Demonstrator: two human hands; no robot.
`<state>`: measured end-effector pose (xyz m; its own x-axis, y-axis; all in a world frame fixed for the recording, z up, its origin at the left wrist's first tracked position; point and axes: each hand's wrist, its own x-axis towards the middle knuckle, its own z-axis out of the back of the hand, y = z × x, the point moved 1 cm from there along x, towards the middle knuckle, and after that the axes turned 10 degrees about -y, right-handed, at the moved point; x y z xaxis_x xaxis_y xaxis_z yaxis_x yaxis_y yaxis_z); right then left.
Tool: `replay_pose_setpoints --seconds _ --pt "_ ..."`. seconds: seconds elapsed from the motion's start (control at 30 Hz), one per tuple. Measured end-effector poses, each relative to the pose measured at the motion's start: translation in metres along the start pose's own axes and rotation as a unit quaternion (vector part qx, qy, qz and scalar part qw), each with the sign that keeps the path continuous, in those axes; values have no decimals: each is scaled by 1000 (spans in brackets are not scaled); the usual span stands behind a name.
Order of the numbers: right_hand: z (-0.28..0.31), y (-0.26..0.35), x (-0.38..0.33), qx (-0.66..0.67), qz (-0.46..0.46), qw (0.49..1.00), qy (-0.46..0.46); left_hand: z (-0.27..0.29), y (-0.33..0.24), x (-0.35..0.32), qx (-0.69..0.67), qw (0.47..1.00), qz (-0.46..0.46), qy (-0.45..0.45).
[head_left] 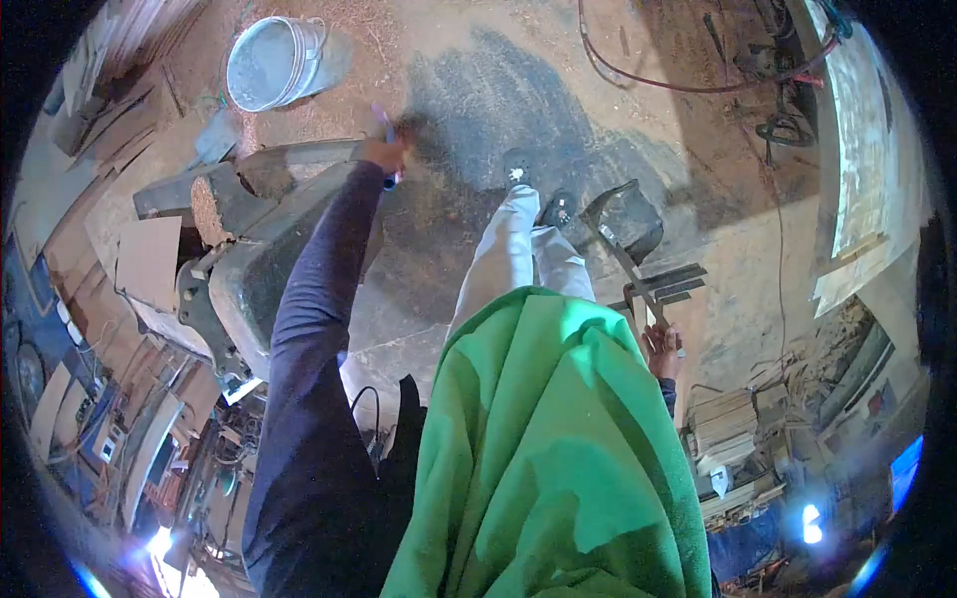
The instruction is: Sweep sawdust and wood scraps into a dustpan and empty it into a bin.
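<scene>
On the left, my left hand (387,152) is closed around a slim purple-and-blue stick-like thing (382,118), whose ends stick out past my fist. A dark blur beside this hand is too smeared to make out. Below the hand is a bulky dark grey machine-like body (289,234) with rough edges. Low on the right, beside my green garment, my right hand (662,345) has its fingers curled round the near end of a long narrow brownish bar (630,271). The bar slants up and left toward a dark angular block (635,217). Its exact kind is unclear.
A whitish bucket (269,68) lies tipped at the upper left. Dark strips (680,281) lie near the bar. A reddish hose (698,89) curves across the upper right. Stacked boards (726,424) are at the lower right. Sawdust-like debris covers the floor (369,40).
</scene>
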<state>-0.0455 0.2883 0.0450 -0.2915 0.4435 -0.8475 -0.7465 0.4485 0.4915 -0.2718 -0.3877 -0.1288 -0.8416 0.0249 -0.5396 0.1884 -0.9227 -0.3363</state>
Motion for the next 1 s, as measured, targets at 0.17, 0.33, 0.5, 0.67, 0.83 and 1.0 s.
replay_pose_setpoints --seconds 0.17,0.33,0.5,0.67,0.83,1.0 --pt "9 1 -9 46 15 996 -71 86 -88 -20 -56 998 23 31" --pt "25 -17 19 54 14 998 -27 107 -115 -120 -398 848 311 -163" --pt "47 -35 22 81 27 993 -86 119 -181 -250 -504 771 374 -112" --pt "32 -25 1 80 9 987 -140 66 -169 -312 -647 603 466 -15" --pt "46 -32 8 52 7 990 -127 -17 -98 -279 -665 555 486 117" --pt "32 -37 0 52 -4 991 -121 -3 -62 -154 -602 700 359 140"
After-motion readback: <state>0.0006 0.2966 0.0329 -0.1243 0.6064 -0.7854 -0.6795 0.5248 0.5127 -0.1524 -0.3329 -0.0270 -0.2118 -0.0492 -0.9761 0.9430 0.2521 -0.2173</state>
